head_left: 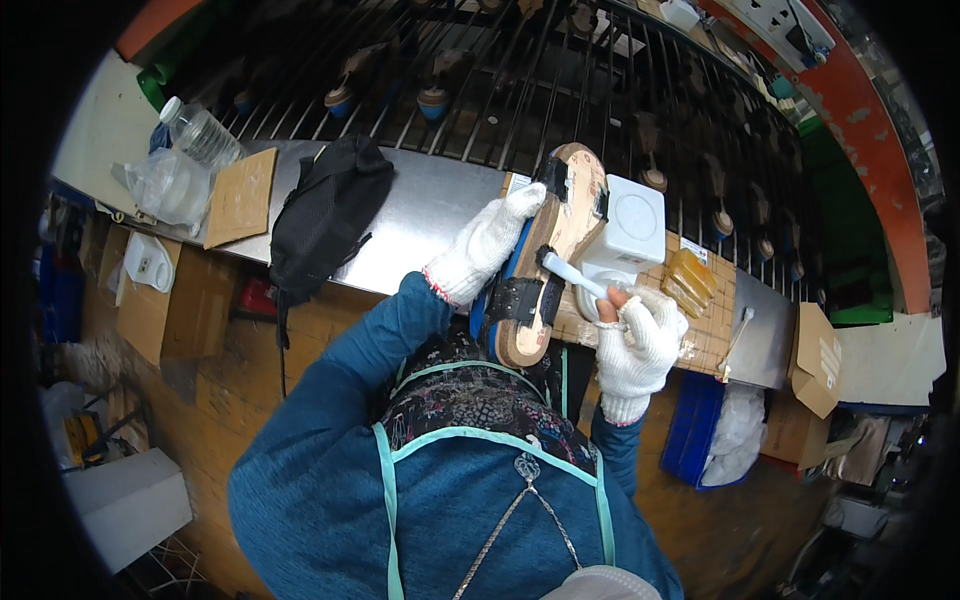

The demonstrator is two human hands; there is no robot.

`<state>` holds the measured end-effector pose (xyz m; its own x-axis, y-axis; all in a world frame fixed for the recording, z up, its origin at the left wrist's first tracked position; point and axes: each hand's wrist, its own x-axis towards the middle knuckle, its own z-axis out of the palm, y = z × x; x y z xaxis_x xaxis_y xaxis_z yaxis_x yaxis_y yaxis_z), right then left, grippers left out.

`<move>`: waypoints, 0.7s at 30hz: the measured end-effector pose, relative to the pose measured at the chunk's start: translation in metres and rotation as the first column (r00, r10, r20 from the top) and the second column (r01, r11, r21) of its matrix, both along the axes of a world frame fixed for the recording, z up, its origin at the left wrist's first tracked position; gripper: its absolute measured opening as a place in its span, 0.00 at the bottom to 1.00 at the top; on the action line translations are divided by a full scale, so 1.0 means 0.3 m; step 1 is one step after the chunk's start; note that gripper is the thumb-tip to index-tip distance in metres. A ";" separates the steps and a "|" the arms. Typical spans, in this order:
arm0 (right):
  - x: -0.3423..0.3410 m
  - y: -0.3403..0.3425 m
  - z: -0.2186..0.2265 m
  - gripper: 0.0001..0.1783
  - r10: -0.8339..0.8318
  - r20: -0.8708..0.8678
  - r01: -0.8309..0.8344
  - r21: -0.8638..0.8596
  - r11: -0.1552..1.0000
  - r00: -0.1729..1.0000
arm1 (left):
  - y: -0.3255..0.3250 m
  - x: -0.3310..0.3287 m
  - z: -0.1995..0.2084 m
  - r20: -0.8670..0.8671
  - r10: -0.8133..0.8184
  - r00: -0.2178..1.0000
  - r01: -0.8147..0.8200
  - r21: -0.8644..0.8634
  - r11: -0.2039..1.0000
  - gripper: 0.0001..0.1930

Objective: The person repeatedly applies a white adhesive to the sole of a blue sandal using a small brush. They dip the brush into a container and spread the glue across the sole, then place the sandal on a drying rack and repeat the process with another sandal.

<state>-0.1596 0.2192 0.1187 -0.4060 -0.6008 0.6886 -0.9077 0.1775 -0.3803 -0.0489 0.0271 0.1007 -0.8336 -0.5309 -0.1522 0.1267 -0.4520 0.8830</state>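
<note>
Sandal (522, 298): slanted between left grip (487, 250) and brush (575, 272), over the edge of the worktop (405, 215).
Left grip: clamped on its side, thumb showing, other fingers hidden behind.
Right grip (640, 340): closed on brush handle, 2 bare fingertips visible.
Bowl (588, 302): partly covered by brush and hand.

Passage over metal counter (405, 225) right of black bag (328, 205); white container (634, 218) crowds sandal's (565, 215) right side.
</note>
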 end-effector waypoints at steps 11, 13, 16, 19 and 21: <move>0.014 0.022 -0.003 0.13 0.050 0.018 -0.050 -0.004 0.999 0.999 | -0.033 -0.013 0.059 -0.002 0.121 0.993 -0.118 -0.218 0.969 0.42; 0.022 0.030 -0.005 0.13 0.063 0.004 -0.063 -0.007 0.998 0.998 | -0.039 -0.010 0.059 -0.004 0.133 0.991 -0.130 -0.256 0.958 0.41; 0.027 0.045 -0.003 0.13 0.097 -0.017 -0.098 -0.023 0.995 0.995 | -0.044 0.001 0.065 0.020 0.085 0.996 -0.079 -0.208 0.975 0.40; 0.002 0.053 0.010 0.11 0.182 -0.038 -0.183 -0.028 0.983 0.983 | -0.036 0.005 0.070 0.008 0.066 0.998 -0.064 -0.123 0.990 0.39; -0.027 0.036 0.013 0.11 0.217 -0.021 -0.218 -0.113 0.969 0.976 | -0.026 -0.002 0.066 -0.035 0.054 0.998 -0.057 -0.102 0.993 0.39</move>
<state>-0.1678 0.2299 0.1227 -0.2678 -0.5919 0.7602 -0.9230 -0.0688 -0.3787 -0.0494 0.0194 0.1204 -0.8061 -0.5878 -0.0683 0.1778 -0.3506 0.9195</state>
